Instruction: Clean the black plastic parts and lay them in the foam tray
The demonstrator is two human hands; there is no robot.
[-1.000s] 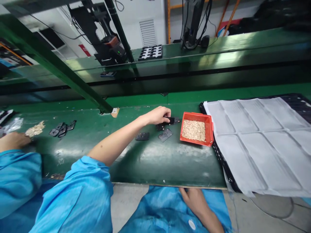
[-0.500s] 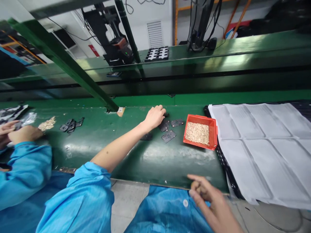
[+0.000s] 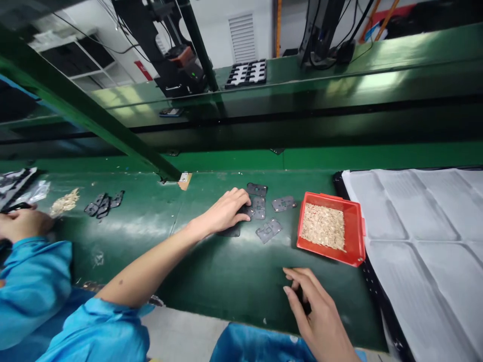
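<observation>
On the green bench, my left hand (image 3: 228,208) reaches over a small group of flat black plastic parts. Its thumb and fingers close on one black plastic part (image 3: 248,211), which the hand partly covers. Touching or overlapping that is a second part (image 3: 259,207), while another part (image 3: 257,189) lies just beyond. To the right are a cut-out plate (image 3: 284,203) and a tilted plate (image 3: 269,231). A dark piece (image 3: 231,231) shows below my left wrist. Over the bench's near edge, my right hand (image 3: 313,304) is open, fingers bent, thumb apart, holding nothing.
A red bin (image 3: 352,234) holds many small tan pieces (image 3: 323,225). Right of it lies a white compartmented tray sheet (image 3: 411,221). At left, a co-worker's hand (image 3: 26,224) is beside tan bits (image 3: 65,202) and black parts (image 3: 103,203). A green post (image 3: 113,136) slants overhead.
My left hand has moved from the far part toward the nearer ones, uncovering the far part. My right hand has come forward over the bench edge, its fingers less curled. The view has shifted.
</observation>
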